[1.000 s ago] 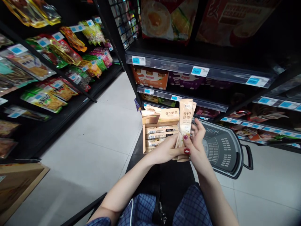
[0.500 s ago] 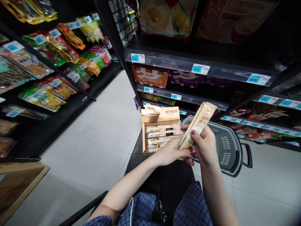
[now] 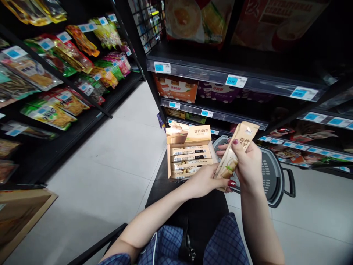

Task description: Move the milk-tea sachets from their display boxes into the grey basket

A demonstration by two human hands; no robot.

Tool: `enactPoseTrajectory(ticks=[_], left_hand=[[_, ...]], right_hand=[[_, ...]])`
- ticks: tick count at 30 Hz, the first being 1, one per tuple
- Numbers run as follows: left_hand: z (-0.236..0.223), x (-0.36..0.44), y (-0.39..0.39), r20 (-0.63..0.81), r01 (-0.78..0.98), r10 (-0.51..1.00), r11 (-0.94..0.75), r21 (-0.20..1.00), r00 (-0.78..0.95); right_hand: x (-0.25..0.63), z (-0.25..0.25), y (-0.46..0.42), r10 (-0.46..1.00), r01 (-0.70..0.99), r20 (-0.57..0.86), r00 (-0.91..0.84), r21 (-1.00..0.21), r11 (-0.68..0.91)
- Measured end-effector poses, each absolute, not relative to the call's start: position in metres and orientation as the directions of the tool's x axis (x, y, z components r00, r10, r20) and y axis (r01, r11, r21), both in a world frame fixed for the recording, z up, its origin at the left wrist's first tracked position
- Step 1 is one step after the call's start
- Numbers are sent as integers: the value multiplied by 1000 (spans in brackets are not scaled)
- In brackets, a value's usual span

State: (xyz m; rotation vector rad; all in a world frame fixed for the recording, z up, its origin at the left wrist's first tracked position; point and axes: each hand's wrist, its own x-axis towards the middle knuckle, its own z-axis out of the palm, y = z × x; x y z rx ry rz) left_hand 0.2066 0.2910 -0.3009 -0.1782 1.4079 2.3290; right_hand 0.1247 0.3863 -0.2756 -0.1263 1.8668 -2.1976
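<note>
Both hands grip slim beige milk tea sachets [image 3: 230,162] in front of me, stacked and tilted up to the right. My left hand [image 3: 208,180] is closed around their lower end, thumb on the front. My right hand [image 3: 249,165] pinches them higher up, thumb across the printed face; its other fingers go behind. To the left of the hands, an open milk tea box [image 3: 189,133] with its lid raised rests on a black surface. Several similar sachets [image 3: 190,157] lie in rows inside it.
A grey shopping basket [image 3: 271,176] with a black handle stands beyond my right hand. Shelves of boxed drinks [image 3: 176,88] rise ahead, with price tags along their edges. Bagged snacks [image 3: 52,114] fill the left shelves. A cardboard box [image 3: 24,217] sits at lower left on the tiled floor.
Both hands have shifted slightly right with the sachets. The sachets have turned so more of the front print shows, and my right thumb has moved higher on them.
</note>
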Motion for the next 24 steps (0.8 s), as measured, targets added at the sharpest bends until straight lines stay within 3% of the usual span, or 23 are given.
enactPoseTrajectory(ticks=[3,8,10,14,18,20,22,24], left_hand=[[-303,206,296,-345,-463,330,-410,786,-878],[-312,208,305,-276,-352,255,-335,874,-927],[-314,209,308,-283,-376,287,-360,854,-915],[-316,207,310,-335,-500,384,-509,701,-861],[-317,203,311,-300,-454,357,-507,733,-884],[-314,203,307,-227,-347,346,-338,875,-910],[-307,205,299,-172,-177,293,7,984,-941],[-299,206,284,-155,-82,158,392,916,-975]], right_hand=[[121,-273,384,-203,148,-113,-973,-975,-167],[120,-276,384,-101,159,-145,-984,-975,-152],[118,-282,389,-98,177,-163,-982,-972,-157],[117,-294,407,-305,272,-219,-927,-952,-144],[134,-301,425,-495,364,-338,-801,-930,46],[142,-304,431,-505,393,-368,-781,-918,60],[143,-313,437,-472,415,-345,-811,-909,-49],[132,-332,447,-394,433,-339,-854,-883,-180]])
